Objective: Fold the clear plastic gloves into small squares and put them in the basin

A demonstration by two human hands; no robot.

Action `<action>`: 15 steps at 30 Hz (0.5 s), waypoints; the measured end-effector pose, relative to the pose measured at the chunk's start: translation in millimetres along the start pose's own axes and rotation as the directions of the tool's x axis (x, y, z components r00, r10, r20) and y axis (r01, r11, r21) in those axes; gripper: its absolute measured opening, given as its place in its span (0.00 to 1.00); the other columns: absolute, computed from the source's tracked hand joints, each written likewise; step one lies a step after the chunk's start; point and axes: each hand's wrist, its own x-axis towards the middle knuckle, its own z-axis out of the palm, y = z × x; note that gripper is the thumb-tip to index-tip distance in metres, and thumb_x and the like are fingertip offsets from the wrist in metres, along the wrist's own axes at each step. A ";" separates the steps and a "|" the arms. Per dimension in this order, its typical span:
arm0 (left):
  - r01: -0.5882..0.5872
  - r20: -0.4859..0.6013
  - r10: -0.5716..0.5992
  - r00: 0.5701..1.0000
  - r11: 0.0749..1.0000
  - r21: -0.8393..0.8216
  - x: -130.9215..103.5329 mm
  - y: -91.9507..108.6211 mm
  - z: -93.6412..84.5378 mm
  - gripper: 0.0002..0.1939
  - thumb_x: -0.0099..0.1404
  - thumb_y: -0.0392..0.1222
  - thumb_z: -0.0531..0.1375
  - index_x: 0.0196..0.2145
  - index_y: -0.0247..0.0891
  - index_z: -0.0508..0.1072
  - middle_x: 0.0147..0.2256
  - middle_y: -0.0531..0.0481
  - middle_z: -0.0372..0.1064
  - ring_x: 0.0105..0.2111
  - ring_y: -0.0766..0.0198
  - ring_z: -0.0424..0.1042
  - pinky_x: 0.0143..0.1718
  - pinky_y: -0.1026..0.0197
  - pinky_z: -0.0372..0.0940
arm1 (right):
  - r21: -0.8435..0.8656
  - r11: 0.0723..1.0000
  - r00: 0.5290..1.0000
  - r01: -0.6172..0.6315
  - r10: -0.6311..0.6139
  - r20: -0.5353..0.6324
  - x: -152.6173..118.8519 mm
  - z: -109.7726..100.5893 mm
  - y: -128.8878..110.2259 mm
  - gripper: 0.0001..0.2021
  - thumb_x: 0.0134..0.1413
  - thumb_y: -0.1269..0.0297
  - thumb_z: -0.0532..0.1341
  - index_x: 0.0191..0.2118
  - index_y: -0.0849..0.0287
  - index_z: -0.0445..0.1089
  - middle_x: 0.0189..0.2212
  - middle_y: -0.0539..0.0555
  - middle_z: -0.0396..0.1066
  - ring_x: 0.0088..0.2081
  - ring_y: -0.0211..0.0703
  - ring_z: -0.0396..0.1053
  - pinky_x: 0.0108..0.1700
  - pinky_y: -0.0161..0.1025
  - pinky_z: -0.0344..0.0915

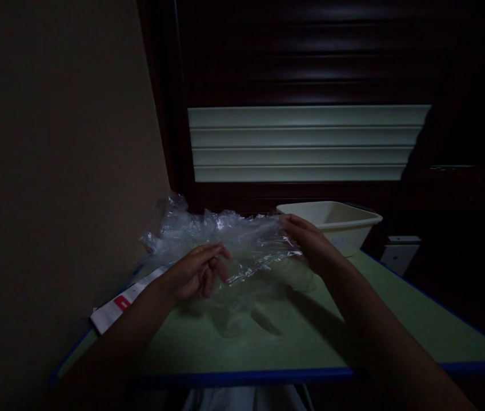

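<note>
Your left forearm (124, 331) and right forearm (379, 325) come in from the lower corners of the frame and slant inward, framing a green counter (422, 325) with a blue edge. Between them, in the middle of the frame, you have a crumpled sheet of clear plastic film (251, 237). Its bulkiest, most bunched part sits to the left of centre, toward the wall (66, 142), while a flatter stretch reaches across to your right hand.

Judging by how it lies, your handling is partway along: some of the film is drawn out, but much of it is rumpled, and no neat, settled shape shows. How much is left for you to do cannot be told from this view.

Your left hand (199, 274) is turned partly palm-inward near the centre, its fingers (220, 268) loosely curled with gaps between them, at the film's near edge; you cannot tell here whether they grip it. Your right hand (308, 242) sits higher and farther right, wrist angled up and inward, thumb and fingers seemingly pinching the film's right-hand end.

Just behind that hand, right of centre, stands a cream tub (351, 237). Beside your left forearm, a white packet with a red mark (107, 319) lies along the counter's left side.
</note>
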 end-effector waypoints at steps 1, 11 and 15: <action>0.022 0.008 -0.022 1.000 1.000 0.021 0.4 0.7 -1.6 0.14 0.70 0.47 0.50 0.35 0.36 0.68 0.19 0.52 0.70 0.07 0.69 0.61 0.06 0.71 0.52 | -0.030 0.999 1.000 -0.016 0.017 0.022 0.7 -1.7 1.7 0.18 0.49 0.44 0.55 0.31 0.56 0.61 0.18 0.44 0.61 0.16 0.34 0.58 0.18 0.32 0.56; 0.212 -0.249 -0.082 0.965 0.801 0.559 24.5 -40.7 -15.1 0.12 0.69 0.46 0.57 0.41 0.33 0.70 0.36 0.49 0.70 0.30 0.64 0.72 0.31 0.59 0.69 | -0.655 0.756 0.978 0.021 0.119 0.168 -1.6 24.4 43.8 0.11 0.61 0.63 0.59 0.47 0.61 0.67 0.39 0.54 0.71 0.36 0.42 0.71 0.38 0.43 0.69; 0.145 -0.273 0.136 0.952 0.586 0.797 16.7 -37.8 -15.9 0.19 0.60 0.46 0.62 0.17 0.36 0.66 0.21 0.49 0.66 0.27 0.56 0.72 0.27 0.60 0.64 | -0.773 0.627 0.945 0.098 0.185 0.270 -5.1 31.2 50.5 0.13 0.62 0.62 0.59 0.50 0.59 0.66 0.48 0.56 0.68 0.44 0.46 0.70 0.44 0.47 0.69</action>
